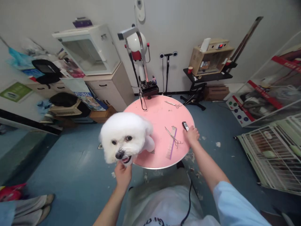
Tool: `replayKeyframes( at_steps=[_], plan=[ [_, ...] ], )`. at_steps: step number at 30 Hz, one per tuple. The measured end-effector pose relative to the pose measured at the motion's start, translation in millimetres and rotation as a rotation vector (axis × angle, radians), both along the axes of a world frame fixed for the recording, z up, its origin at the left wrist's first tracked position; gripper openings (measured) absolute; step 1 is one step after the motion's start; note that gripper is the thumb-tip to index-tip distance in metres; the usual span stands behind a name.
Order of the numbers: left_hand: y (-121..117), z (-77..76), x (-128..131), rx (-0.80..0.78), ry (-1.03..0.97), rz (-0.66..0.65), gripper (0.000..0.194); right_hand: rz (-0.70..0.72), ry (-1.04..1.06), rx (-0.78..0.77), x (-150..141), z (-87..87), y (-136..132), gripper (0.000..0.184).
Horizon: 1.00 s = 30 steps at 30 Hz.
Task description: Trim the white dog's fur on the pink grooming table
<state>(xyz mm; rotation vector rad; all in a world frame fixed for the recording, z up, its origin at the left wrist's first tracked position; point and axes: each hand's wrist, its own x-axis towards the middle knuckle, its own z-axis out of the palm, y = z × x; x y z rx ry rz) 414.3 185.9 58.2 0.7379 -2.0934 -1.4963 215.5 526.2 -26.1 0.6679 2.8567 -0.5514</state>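
- Fluffy white dog w/ rounded coat (125,133) on L part of round pink table w/ pale rim (157,117); mouth partly open, head out past the edge.
- L hand (124,174) under dog's chin, fingers closed on it; fingertips partly hidden.
- Long metal comb w/ purple spine (171,150) flat on table, R of dog.
- Slim silver metal scissors (173,137) lying across comb; 2nd silver pair (173,104) nr far edge.
- Black-and-white handheld clipper (185,126), head pointing away, at table's R edge.
- R hand (192,135) wrapped round clipper's near end, grip narrow.
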Motion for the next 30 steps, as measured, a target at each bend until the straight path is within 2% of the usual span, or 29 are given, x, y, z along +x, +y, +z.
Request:
replayKeyframes(
  at_steps=[3, 6, 7, 9, 12, 15, 18, 20, 22, 24, 26, 28, 30],
  plan=[
    [0, -18.0, -9, -0.202, 0.158, 0.038, 0.026, 0.035, -0.043, -0.09, -33, -14.1, 35, 0.04],
    [-2, -23.0, -30, -0.332, 0.353, 0.053, 0.044, 0.084, 0.075, -0.177, -39, -29.9, 44, 0.036],
    [-4, -21.7, -37, -0.375, 0.414, 0.044, 0.043, 0.066, 0.172, -0.262, -35, -32.2, 42, 0.034],
    [-9, -15.2, -49, -0.458, 0.471, 0.035, 0.042, 0.001, 0.391, -0.548, -17, -30.0, 35, 0.032],
    [-15, -0.2, -55, -0.534, 0.473, 0.081, 0.03, -0.029, 0.559, -1.025, 22, -11.7, 22, 0.036],
    [-14, 12.5, -53, -0.494, 0.508, 0.032, 0.023, 0.012, 0.631, -1.271, 67, 5.9, 5, 0.042],
    [-9, 20.9, -47, -0.393, 0.518, -0.038, 0.023, 0.022, 0.659, -1.336, 110, 2.7, -25, 0.042],
    [-6, 26.1, -44, -0.35, 0.527, -0.062, 0.023, 0.078, 0.525, -1.329, 133, -5.8, -54, 0.043],
    [-5, 32.3, -41, -0.348, 0.531, -0.062, 0.02, 0.138, 0.486, -1.356, 147, -6.2, -84, 0.046],
    [-4, 39.4, -39, -0.361, 0.536, -0.065, 0.016, 0.244, 0.504, -1.396, 151, 9.7, -112, 0.05],
    [-4, 46.2, -39, -0.359, 0.542, -0.095, 0.012, 0.393, 0.557, -1.405, 148, 39.7, -137, 0.051],
    [-3, 51.5, -41, -0.354, 0.53, -0.125, 0.011, 0.565, 0.651, -1.346, 142, 71.4, -158, 0.048],
    [-2, 54.6, -43, -0.359, 0.507, -0.134, 0.008, 0.749, 0.759, -1.202, 139, 90.7, -175, 0.043]
  ],
)
